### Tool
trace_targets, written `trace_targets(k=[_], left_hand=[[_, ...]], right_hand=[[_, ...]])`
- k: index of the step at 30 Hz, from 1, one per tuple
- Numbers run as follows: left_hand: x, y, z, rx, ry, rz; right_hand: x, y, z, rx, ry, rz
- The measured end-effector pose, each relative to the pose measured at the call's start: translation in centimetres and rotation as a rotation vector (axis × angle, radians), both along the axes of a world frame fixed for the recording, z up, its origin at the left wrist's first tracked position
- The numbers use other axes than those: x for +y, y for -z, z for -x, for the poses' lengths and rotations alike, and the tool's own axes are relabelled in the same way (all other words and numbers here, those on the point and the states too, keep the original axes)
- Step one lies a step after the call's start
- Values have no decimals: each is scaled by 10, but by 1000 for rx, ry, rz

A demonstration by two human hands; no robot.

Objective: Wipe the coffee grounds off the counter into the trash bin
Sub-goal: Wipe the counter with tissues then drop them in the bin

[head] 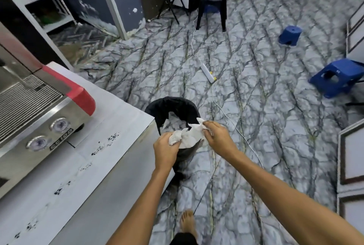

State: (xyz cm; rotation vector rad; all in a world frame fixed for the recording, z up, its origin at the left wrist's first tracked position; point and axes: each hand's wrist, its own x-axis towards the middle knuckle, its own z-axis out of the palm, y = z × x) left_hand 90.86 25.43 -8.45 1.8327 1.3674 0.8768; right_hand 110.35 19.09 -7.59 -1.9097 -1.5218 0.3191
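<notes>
While a crumpled white cloth point(189, 135) is gripped at one end by the left hand point(165, 149) and pinched at the other by the right hand point(217, 137), it is held over the black-lined trash bin point(173, 109) just off the bench's far corner. Coffee grounds point(104, 144) are seen scattered in patches along the bench point(82, 189) towards its near edge, so most of the wiping is judged undone.
</notes>
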Motion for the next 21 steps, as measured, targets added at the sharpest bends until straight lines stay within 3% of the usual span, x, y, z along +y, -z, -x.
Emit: trace_targets(k=[14,21], left_hand=[[104,64,-92,65,-109,101],[167,164,-127,135,-170,129]], right_hand=[[122,85,-82,69,-76,142],[209,175,-117,119,-194,189]])
